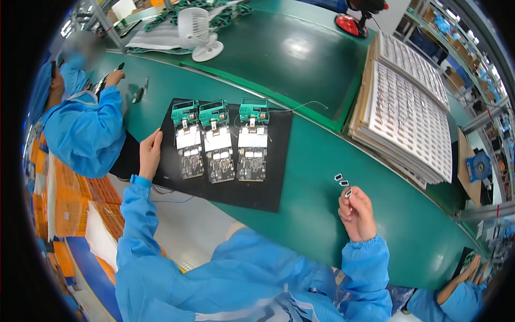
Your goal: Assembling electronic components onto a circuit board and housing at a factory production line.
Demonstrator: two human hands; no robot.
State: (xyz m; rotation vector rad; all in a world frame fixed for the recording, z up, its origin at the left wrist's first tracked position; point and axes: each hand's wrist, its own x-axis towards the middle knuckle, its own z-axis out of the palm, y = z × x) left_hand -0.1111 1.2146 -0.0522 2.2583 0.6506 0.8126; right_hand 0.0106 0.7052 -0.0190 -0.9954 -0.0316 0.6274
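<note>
Three circuit boards lie side by side on a black mat (pixel 225 195): a left board (pixel 190 155), a middle board (pixel 219 158) and a right board (pixel 252 161). Each joins at its far end to a green frame (pixel 254 111). My left hand (pixel 151 154) is closed at the mat's left edge, thumb uppermost; its other fingers are partly hidden. Over the green table, my right hand (pixel 358 213) pinches a small black part with a white border (pixel 348 193). Two similar small parts (pixel 341 180) are just beyond its fingertips; I cannot tell whether they touch.
Stacked white trays (pixel 410 115) with rows of small pieces stand at the right. A white fan (pixel 196 32) and a red-and-black device (pixel 354 24) are at the back. A co-worker in blue (pixel 86 134) sits at left; another person's hands (pixel 472 271) show at lower right.
</note>
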